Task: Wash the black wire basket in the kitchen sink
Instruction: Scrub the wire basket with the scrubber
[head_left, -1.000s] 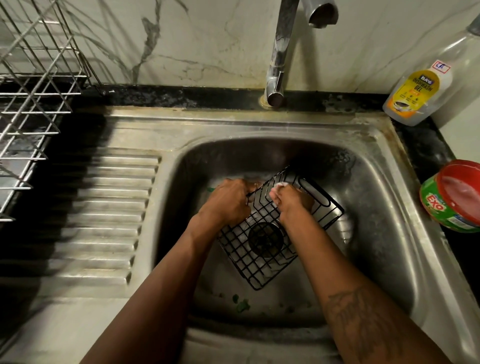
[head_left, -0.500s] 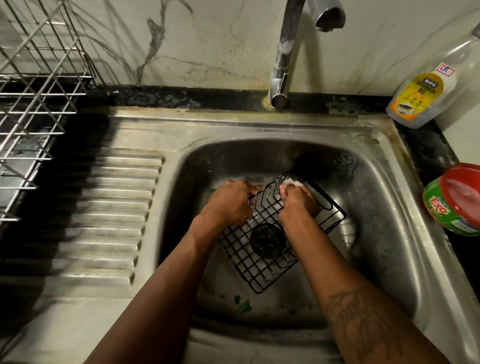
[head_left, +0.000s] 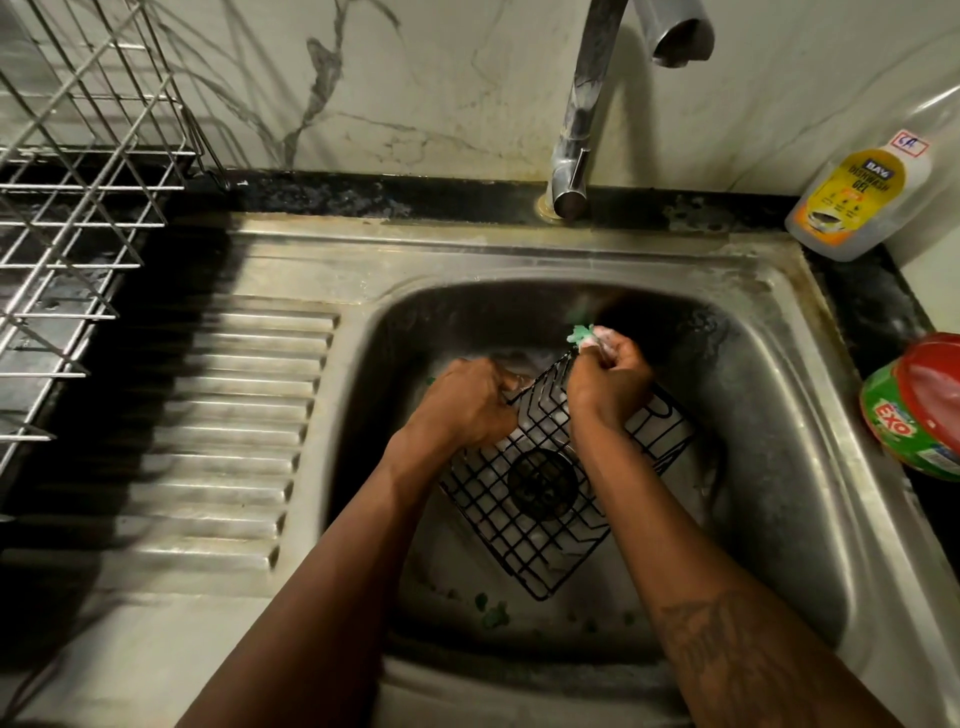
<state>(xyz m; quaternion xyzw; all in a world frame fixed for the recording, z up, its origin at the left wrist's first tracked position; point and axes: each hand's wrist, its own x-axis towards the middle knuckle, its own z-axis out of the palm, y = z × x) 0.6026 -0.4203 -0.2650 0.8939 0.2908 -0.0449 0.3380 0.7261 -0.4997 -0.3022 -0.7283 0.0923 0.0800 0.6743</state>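
Black wire basket (head_left: 519, 551) lies tilted in the bowl of the steel sink (head_left: 779, 467), its mesh spread over the drain (head_left: 542, 483) just below both grips. The left grip (head_left: 465, 410) is curled round the basket's left rim. The right grip (head_left: 608, 387) is clamped on a soapy green-and-white scrub pad (head_left: 584, 335), pressed to the far corner of the frame.

The basket looks light and stiff, made of thin coated wire that should keep its shape under scrubbing, though suds probably leave it slippery. The rim wire, where the left grip already sits, seems the safest hold, since fingers can lock through the open mesh there.

Against the picture half a second back, the right grip has travelled from the middle of the mesh up to the top corner, and the pad's green edge now shows beyond the knuckles. The left grip and the basket have barely shifted.

No water shows at the tap (head_left: 576, 130) above the right grip. Well to its right on the counter (head_left: 857, 312) stand a bottle of dishwash gel (head_left: 852, 202) and a tub of soap (head_left: 914, 410).
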